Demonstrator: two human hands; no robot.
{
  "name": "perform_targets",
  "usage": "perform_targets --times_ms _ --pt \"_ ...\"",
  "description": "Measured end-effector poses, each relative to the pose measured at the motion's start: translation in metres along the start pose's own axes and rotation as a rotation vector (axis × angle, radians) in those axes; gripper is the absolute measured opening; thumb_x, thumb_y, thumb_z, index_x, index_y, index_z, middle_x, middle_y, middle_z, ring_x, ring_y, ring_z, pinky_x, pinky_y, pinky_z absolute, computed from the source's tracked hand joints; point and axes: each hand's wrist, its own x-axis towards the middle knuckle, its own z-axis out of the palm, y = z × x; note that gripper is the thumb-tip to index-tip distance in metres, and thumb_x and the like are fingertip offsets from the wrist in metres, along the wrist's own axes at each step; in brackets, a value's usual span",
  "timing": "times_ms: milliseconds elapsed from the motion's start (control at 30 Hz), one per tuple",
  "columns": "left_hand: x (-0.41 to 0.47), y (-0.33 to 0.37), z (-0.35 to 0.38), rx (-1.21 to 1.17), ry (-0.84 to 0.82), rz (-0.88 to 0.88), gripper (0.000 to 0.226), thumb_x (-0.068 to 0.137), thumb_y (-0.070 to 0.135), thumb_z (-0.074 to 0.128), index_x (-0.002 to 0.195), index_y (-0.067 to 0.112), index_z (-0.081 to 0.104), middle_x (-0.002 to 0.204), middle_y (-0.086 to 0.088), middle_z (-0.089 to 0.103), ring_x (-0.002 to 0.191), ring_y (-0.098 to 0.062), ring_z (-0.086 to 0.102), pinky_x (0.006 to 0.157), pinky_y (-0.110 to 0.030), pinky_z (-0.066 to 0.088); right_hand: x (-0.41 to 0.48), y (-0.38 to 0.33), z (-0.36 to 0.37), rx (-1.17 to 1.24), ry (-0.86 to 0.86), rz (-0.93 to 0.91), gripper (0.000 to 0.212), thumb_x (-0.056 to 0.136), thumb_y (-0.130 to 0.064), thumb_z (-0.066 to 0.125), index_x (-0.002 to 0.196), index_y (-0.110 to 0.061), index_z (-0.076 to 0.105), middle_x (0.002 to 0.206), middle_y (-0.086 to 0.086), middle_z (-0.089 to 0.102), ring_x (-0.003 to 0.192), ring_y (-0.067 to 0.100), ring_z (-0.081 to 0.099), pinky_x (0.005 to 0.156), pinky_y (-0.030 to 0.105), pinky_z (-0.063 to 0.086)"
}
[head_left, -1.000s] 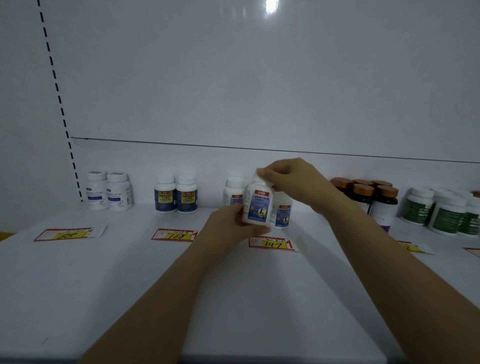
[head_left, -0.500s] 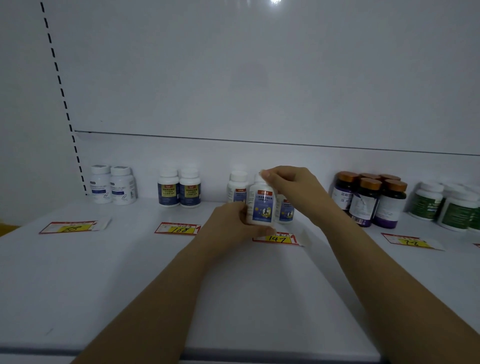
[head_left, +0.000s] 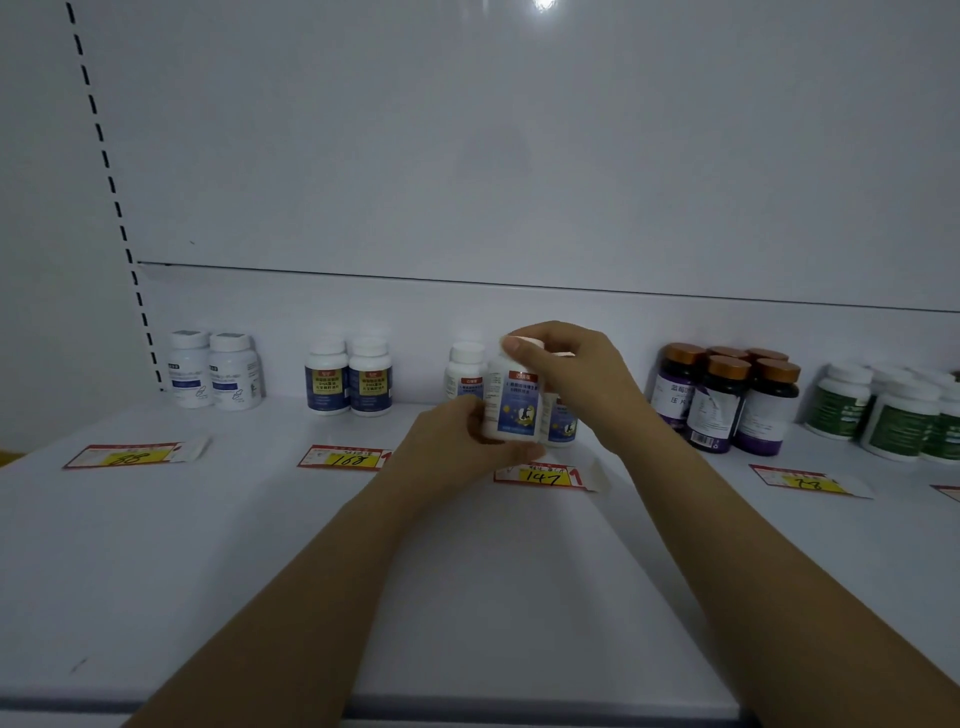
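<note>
White bottle with the blue label stands upright in both hands, above the price tag marked 147 and just in front of two like bottles at the back of the shelf. We note the left hand wrapped round its lower body and the right hand curled over the cap. Placement is not complete. In this dim light we cannot tell whether the base touches the shelf. In our judgement it remains to set it in line with its fellows and release it.
</note>
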Motion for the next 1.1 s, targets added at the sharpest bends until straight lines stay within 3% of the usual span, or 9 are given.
perform_targets --times_ms 200,333,400,467,567,733,900,1000,1100 --pt "-0.0034 0.0021 -0.0043 -0.261 -0.103 -0.008 0.039 0.083 0.026 0.069 0.12 0.024 0.059 0.113 0.009 0.067 0.101 -0.003 0.062 0.089 -0.017 0.046 -0.0002 0.0019 -0.0029 0.061 0.006 0.024 0.029 0.084 -0.044 0.064 0.11 -0.032 0.063 0.11 -0.004 0.065 0.098 0.014 0.065 0.091 0.039 0.054" --pt "-0.0026 0.0036 -0.0047 -0.278 0.005 0.014 0.031 0.077 0.021 0.075 0.101 0.031 0.059 0.093 0.019 0.065 0.085 0.005 0.062 0.064 -0.005 0.047 -0.003 -0.0002 0.0021 0.105 0.0 0.057 0.037 0.085 -0.046 0.063 0.115 -0.026 0.061 0.112 0.0 0.065 0.098 0.016 0.066 0.088 0.04 0.056" --pt "-0.0028 0.0026 -0.0027 -0.209 0.09 0.038 0.033 0.074 0.024 0.078 0.093 0.033 0.053 0.088 0.022 0.06 0.081 0.006 0.059 0.062 -0.005 0.045 -0.0046 0.0001 0.004 0.149 -0.038 0.086 0.038 0.084 -0.047 0.064 0.115 -0.025 0.062 0.105 0.001 0.068 0.095 0.016 0.067 0.084 0.04 0.058" --pt "-0.0039 0.0014 -0.0008 -0.132 0.154 0.053 0.041 0.072 0.028 0.079 0.1 0.029 0.049 0.088 0.022 0.056 0.079 0.007 0.056 0.062 -0.005 0.042 -0.0052 -0.0009 0.0036 0.201 -0.054 0.108 0.037 0.083 -0.044 0.067 0.113 -0.024 0.065 0.098 0.002 0.071 0.09 0.016 0.069 0.081 0.039 0.059" --pt "-0.0034 0.0009 -0.0008 -0.159 0.165 0.035 0.048 0.072 0.029 0.08 0.106 0.026 0.047 0.093 0.018 0.057 0.083 0.003 0.057 0.065 -0.008 0.044 -0.0045 -0.0029 0.0011 0.258 -0.047 0.092 0.032 0.085 -0.036 0.067 0.111 -0.018 0.067 0.095 0.001 0.072 0.086 0.014 0.07 0.077 0.033 0.06" --pt "-0.0041 0.0041 -0.0033 -0.334 -0.016 -0.003 0.043 0.08 0.02 0.072 0.12 0.024 0.054 0.113 0.007 0.063 0.098 -0.003 0.06 0.085 -0.017 0.048 -0.0056 -0.0036 -0.0027 0.263 -0.073 0.053 0.025 0.093 -0.028 0.056 0.114 -0.017 0.065 0.099 -0.002 0.07 0.086 0.008 0.068 0.07 0.019 0.056" --pt "-0.0036 0.005 -0.0022 -0.234 0.086 0.044 0.043 0.073 0.022 0.079 0.102 0.029 0.048 0.088 0.023 0.054 0.078 0.007 0.054 0.059 -0.005 0.046 -0.0081 -0.0029 0.0034 0.237 -0.089 0.045 0.028 0.092 -0.037 0.057 0.115 -0.024 0.063 0.105 -0.002 0.067 0.095 0.011 0.065 0.08 0.027 0.056" --pt "-0.0037 0.0052 0.0002 -0.199 0.125 0.059 0.049 0.07 0.024 0.081 0.098 0.029 0.042 0.086 0.024 0.051 0.076 0.008 0.052 0.056 -0.003 0.044 -0.0078 -0.0007 0.0039 0.227 -0.056 0.031 0.028 0.089 -0.036 0.062 0.114 -0.024 0.064 0.105 0.0 0.067 0.095 0.013 0.065 0.08 0.028 0.056" --pt "-0.0046 0.008 -0.0022 -0.309 0.047 0.027 0.034 0.079 0.021 0.074 0.097 0.03 0.047 0.095 0.015 0.059 0.082 0.003 0.056 0.061 -0.004 0.045 -0.0062 0.0002 -0.0018 0.309 -0.084 0.06 0.027 0.091 -0.03 0.059 0.118 -0.024 0.062 0.108 0.003 0.066 0.096 0.014 0.065 0.079 0.026 0.055"
